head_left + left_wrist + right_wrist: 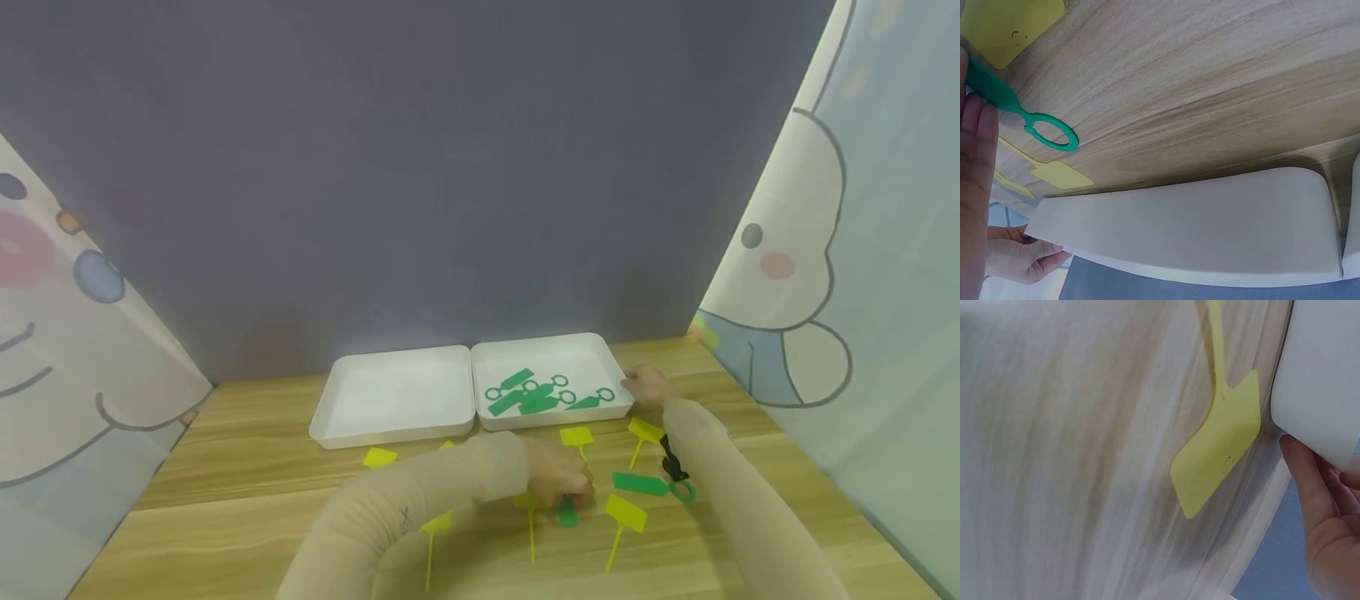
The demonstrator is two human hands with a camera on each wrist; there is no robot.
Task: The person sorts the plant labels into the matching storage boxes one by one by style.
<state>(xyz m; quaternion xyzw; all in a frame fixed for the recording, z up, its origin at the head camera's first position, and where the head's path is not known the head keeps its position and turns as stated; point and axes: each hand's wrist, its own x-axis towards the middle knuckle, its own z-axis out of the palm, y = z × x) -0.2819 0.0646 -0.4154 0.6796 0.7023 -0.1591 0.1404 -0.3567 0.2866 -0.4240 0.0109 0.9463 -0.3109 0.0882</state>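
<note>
My left hand [558, 472] is low over the table, pinching a green ring-ended plant label [997, 90]; the ring points out from the fingertips in the left wrist view. In the head view the hand hides part of that label. My right hand [647, 387] holds the right end of the right white tray [555, 419], fingers at its wall and rim. Several green ring labels [517, 379] lie inside this tray. Another green label [640, 483] lies on the table between the two arms. A yellow T-shaped label [1219, 437] lies near the right hand.
An empty white tray [405, 396] stands against the left side of the filled one. Several yellow T-shaped labels [626, 512] are spread over the wooden table [247, 467]. A black strap [672, 458] shows at the right sleeve. A grey panel [450, 167] rises behind the trays.
</note>
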